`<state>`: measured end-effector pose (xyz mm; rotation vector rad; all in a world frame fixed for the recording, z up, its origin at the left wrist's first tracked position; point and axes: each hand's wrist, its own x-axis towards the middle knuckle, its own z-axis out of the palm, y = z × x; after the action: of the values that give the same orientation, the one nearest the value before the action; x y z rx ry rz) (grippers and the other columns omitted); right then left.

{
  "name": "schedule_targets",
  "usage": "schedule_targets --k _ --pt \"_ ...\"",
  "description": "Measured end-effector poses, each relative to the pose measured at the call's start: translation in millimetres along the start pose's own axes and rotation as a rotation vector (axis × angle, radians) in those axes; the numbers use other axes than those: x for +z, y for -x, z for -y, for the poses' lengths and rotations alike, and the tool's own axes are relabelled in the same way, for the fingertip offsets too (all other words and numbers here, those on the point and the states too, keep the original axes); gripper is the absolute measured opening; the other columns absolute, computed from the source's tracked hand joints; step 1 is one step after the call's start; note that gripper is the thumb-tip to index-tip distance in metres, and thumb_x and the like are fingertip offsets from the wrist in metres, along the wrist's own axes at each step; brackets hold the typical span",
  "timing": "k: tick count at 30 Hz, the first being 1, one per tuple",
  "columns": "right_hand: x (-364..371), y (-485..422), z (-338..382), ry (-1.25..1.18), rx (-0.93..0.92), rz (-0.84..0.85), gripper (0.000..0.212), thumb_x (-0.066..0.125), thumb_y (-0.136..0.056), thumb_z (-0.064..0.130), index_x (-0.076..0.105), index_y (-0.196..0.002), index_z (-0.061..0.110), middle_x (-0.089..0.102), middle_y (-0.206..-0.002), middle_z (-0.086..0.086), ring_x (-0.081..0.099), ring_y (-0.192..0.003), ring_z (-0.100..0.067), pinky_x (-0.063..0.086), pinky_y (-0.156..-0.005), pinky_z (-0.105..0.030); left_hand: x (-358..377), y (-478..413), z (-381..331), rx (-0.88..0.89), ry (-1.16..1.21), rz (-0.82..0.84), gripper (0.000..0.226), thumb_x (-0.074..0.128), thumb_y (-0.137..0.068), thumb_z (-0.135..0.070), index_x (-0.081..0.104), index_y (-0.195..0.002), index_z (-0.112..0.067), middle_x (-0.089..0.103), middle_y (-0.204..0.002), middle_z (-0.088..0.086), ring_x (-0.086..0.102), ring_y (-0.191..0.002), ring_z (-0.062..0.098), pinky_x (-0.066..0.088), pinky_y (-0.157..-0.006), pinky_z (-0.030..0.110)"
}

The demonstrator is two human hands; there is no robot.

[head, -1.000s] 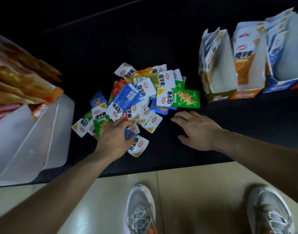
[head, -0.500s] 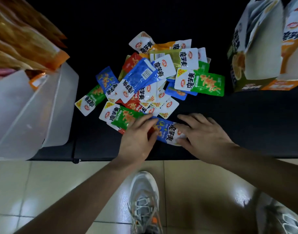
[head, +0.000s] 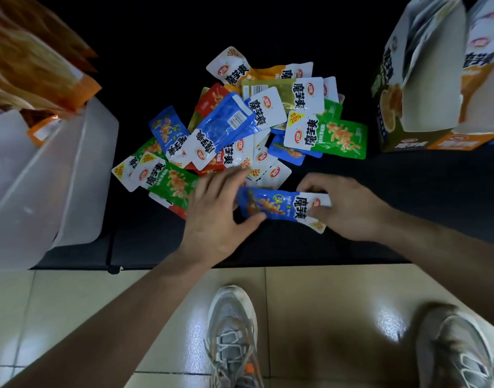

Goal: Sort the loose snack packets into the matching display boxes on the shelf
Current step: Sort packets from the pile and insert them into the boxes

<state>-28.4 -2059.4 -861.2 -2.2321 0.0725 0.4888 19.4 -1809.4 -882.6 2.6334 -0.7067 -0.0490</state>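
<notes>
A heap of loose snack packets in blue, green, red, orange and olive lies on the black shelf. In front of the heap, a blue packet with a white end is held between both hands. My left hand pinches its blue end with thumb and fingers. My right hand pinches its white end. Open display boxes stand at the upper right: an olive-green one and an orange one beside it, both with white flaps.
A translucent plastic bin holding large orange bags stands at the left of the shelf. The shelf's front edge runs just below my hands. Beige floor tiles and my two grey shoes are below.
The view has closed in on the heap. My left hand drew the blue packet out toward the shelf's front, and my right hand, flat before, now pinches its white end.
</notes>
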Motion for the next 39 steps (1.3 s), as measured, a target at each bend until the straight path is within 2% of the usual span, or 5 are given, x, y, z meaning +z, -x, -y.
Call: schedule_targets --k 11,17,22,31,39 --pt "6 -15 -27 0.675 -0.100 0.040 0.074 0.013 -0.098 0.063 0.002 -0.160 0.024 -0.002 -0.168 0.002 0.002 -0.154 -0.014 0.007 -0.122 -0.033 5 -7 -7 -0.467 0.628 0.165 0.024 0.069 -0.094 -0.020 0.061 -0.116 -0.018 0.071 -0.098 -0.008 0.069 -0.085 0.001 0.057 -0.069 0.022" --pt "13 13 -36 0.696 -0.126 -0.159 0.062 0.052 -0.091 0.043 0.043 -0.147 0.018 0.038 -0.151 -0.007 0.041 -0.135 -0.031 0.037 -0.108 -0.046 6 -5 -2 -0.588 0.743 0.105 0.018 0.071 -0.092 -0.017 0.066 -0.108 -0.021 0.074 -0.093 -0.008 0.071 -0.079 0.000 0.056 -0.061 0.018" --pt "-13 -30 -30 0.803 -0.016 -0.005 0.084 0.034 -0.098 0.057 -0.011 -0.159 0.020 -0.021 -0.165 -0.005 -0.008 -0.154 -0.024 0.007 -0.124 -0.047 8 -14 -11 -0.591 0.754 0.080 0.017 0.073 -0.091 -0.017 0.068 -0.105 -0.025 0.076 -0.093 -0.007 0.073 -0.083 0.007 0.062 -0.073 0.032" --pt "1 19 -28 0.925 0.131 -0.256 0.052 0.049 -0.089 0.049 0.058 -0.124 0.011 0.053 -0.128 -0.014 0.050 -0.114 -0.035 0.043 -0.093 -0.050 10 -13 -10 -0.588 0.757 0.058 0.014 0.072 -0.091 -0.017 0.067 -0.101 -0.025 0.074 -0.088 -0.009 0.072 -0.080 0.004 0.059 -0.068 0.028" --pt "0 -17 -38 0.876 -0.089 0.036 0.081 0.020 -0.094 0.064 0.006 -0.160 0.019 -0.001 -0.168 -0.004 0.004 -0.154 -0.022 0.008 -0.124 -0.046 7 -21 -16 -0.580 0.817 0.050 0.018 0.072 -0.092 -0.014 0.067 -0.108 -0.021 0.075 -0.094 -0.011 0.072 -0.083 0.000 0.053 -0.064 0.013"
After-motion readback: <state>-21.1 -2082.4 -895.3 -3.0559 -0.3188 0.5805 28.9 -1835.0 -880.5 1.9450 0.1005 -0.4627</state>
